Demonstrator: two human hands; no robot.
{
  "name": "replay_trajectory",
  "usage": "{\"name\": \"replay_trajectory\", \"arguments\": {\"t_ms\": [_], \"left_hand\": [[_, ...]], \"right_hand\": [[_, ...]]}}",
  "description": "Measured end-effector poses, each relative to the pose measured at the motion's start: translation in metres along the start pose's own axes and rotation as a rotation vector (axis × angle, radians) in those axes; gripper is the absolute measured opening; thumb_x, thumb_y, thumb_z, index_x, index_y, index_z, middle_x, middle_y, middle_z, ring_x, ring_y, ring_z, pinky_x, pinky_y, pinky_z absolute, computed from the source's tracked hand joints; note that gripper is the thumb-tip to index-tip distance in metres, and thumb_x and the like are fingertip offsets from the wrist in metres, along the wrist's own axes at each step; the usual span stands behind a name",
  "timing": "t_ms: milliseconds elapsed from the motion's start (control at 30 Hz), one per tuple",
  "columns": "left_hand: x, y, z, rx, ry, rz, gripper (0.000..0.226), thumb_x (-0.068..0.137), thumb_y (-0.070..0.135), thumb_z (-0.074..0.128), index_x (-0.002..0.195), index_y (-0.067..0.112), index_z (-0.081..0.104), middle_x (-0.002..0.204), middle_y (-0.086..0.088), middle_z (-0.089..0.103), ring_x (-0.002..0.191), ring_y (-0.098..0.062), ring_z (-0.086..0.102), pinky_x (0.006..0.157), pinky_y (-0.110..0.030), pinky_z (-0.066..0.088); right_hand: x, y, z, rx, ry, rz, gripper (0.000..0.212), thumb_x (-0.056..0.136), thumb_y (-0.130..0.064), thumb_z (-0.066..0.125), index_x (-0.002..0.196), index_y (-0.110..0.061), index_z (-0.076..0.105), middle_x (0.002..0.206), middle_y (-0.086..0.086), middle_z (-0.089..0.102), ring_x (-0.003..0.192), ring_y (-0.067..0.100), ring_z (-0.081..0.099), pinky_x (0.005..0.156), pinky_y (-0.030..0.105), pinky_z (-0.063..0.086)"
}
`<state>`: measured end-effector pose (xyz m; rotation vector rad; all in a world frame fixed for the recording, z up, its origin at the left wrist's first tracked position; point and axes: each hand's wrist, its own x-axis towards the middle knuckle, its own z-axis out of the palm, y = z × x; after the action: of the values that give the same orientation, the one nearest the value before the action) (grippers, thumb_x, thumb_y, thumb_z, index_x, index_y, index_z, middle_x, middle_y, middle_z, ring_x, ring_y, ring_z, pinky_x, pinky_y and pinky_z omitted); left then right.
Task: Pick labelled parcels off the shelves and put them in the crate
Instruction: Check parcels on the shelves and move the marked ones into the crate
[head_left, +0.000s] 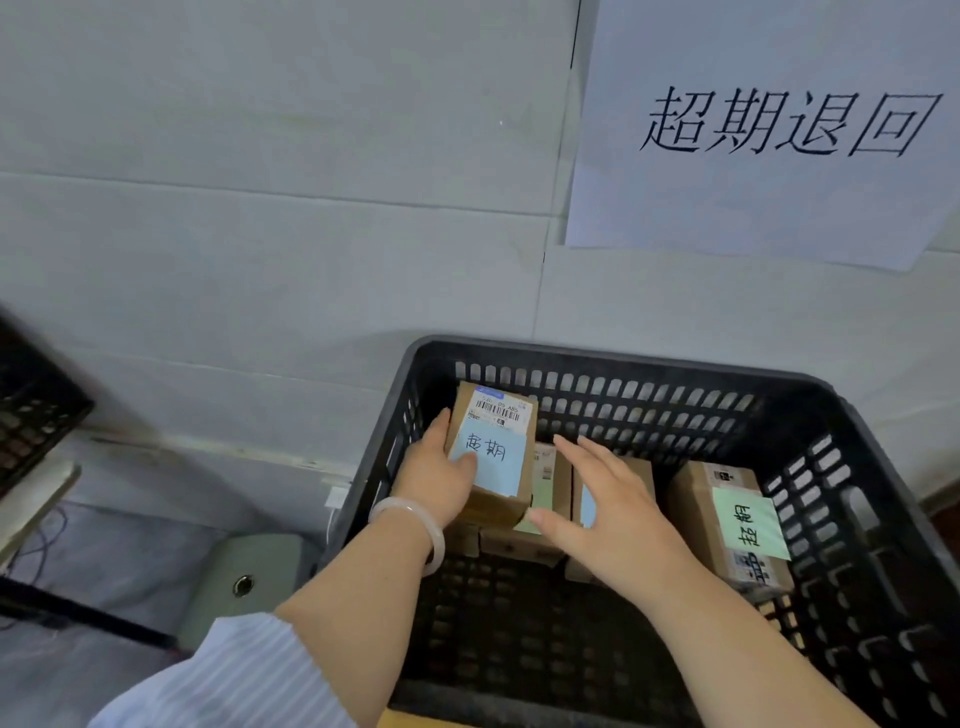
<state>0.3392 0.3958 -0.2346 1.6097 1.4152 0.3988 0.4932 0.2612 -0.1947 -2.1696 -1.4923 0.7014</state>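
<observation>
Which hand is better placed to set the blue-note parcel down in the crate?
Left. The left hand grips the blue-note parcel over the black crate; the right hand is open beside it, holding nothing.

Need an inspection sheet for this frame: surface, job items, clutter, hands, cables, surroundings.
Surface: what the black crate stands on is hidden; the near part of its bottom is bare.
Job's things: parcel with blue note held at the crate's far left corner; parcel with green note lies inside at the right; more parcels between them.
Clutter: nothing seen.
Grippers: left hand grips the parcel with blue note; right hand open, fingers straight, above the middle parcels, contact unclear.
Cables: thin cables on the floor at far left.
Surroundings: white wall with a paper sign; second black crate at the left edge.
</observation>
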Motion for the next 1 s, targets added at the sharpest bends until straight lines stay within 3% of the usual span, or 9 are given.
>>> {"name": "replay_trajectory", "arguments": {"t_ms": [100,233,400,533,600,667,733,867,1000], "left_hand": [[-0.002,0.0,0.0,0.111,0.037,0.09,0.069,0.098,0.027,0.054,0.153,0.042,0.014,0.143,0.003,0.046,0.121,-0.017,0.056,0.084,-0.034,0.059],[-0.005,0.0,0.001,0.274,0.034,0.189,0.066,0.098,0.032,0.055,0.153,0.039,0.019,0.15,0.0,0.034,0.13,-0.019,0.045,0.095,-0.03,0.048],[-0.006,-0.002,-0.005,0.285,0.016,0.111,0.064,0.101,0.029,0.048,0.154,0.04,0.013,0.135,0.0,0.047,0.104,-0.011,0.053,0.065,-0.018,0.045],[-0.01,-0.003,-0.009,0.303,0.036,0.088,0.053,0.103,0.026,0.044,0.152,0.036,0.024,0.119,0.006,0.045,0.088,-0.001,0.047,0.048,-0.008,0.035],[-0.015,0.0,-0.008,0.371,0.035,0.088,0.051,0.103,0.029,0.043,0.15,0.035,0.026,0.134,0.004,0.04,0.105,-0.005,0.049,0.063,-0.007,0.042],[-0.019,0.004,-0.005,0.5,0.042,0.112,0.058,0.101,0.038,0.045,0.153,0.033,0.021,0.152,0.0,0.026,0.129,-0.018,0.042,0.089,-0.025,0.05],[-0.022,0.009,-0.002,0.557,0.04,0.122,0.076,0.094,0.051,0.052,0.155,0.028,0.015,0.157,-0.001,0.017,0.139,-0.024,0.031,0.105,-0.038,0.042],[-0.026,0.015,0.007,0.581,0.035,0.137,0.105,0.078,0.065,0.066,0.156,0.021,0.01,0.155,0.0,0.011,0.14,-0.024,0.023,0.11,-0.038,0.034],[-0.026,0.016,0.013,0.661,0.055,0.127,0.109,0.076,0.066,0.064,0.155,0.016,0.009,0.149,-0.004,0.016,0.133,-0.025,0.03,0.106,-0.038,0.039]], "right_hand": [[0.001,-0.001,0.002,0.013,0.005,-0.009,0.081,0.083,-0.062,0.059,0.15,-0.047,0.015,0.16,-0.018,0.009,0.146,0.005,0.005,0.12,0.041,0.017],[-0.001,0.0,0.004,0.026,0.013,-0.026,0.081,0.083,-0.063,0.059,0.149,-0.047,0.016,0.16,-0.017,0.011,0.146,0.006,0.006,0.12,0.041,0.018],[-0.006,0.0,0.003,0.028,0.004,-0.013,0.078,0.085,-0.062,0.057,0.149,-0.048,0.015,0.16,-0.02,0.009,0.146,0.005,0.004,0.12,0.041,0.017],[-0.01,-0.003,0.002,0.038,-0.011,-0.009,0.075,0.087,-0.059,0.056,0.149,-0.048,0.015,0.16,-0.02,0.008,0.146,0.007,0.004,0.119,0.041,0.017],[-0.011,-0.005,0.002,0.038,-0.014,-0.002,0.073,0.089,-0.058,0.055,0.149,-0.047,0.015,0.16,-0.019,0.008,0.146,0.008,0.005,0.119,0.041,0.017],[-0.011,-0.005,0.002,0.037,-0.013,-0.004,0.073,0.09,-0.058,0.054,0.15,-0.046,0.015,0.16,-0.019,0.009,0.147,0.007,0.005,0.119,0.041,0.017],[-0.01,-0.004,0.004,0.042,-0.014,-0.008,0.072,0.09,-0.059,0.052,0.15,-0.046,0.015,0.16,-0.019,0.008,0.147,0.006,0.005,0.119,0.04,0.017],[-0.009,-0.002,0.006,0.039,-0.022,-0.015,0.07,0.09,-0.062,0.048,0.15,-0.048,0.014,0.16,-0.021,0.008,0.147,0.005,0.005,0.118,0.041,0.018],[-0.008,0.002,0.007,0.037,-0.031,-0.026,0.069,0.09,-0.063,0.047,0.149,-0.049,0.014,0.16,-0.021,0.008,0.147,0.005,0.005,0.12,0.042,0.019]]}}
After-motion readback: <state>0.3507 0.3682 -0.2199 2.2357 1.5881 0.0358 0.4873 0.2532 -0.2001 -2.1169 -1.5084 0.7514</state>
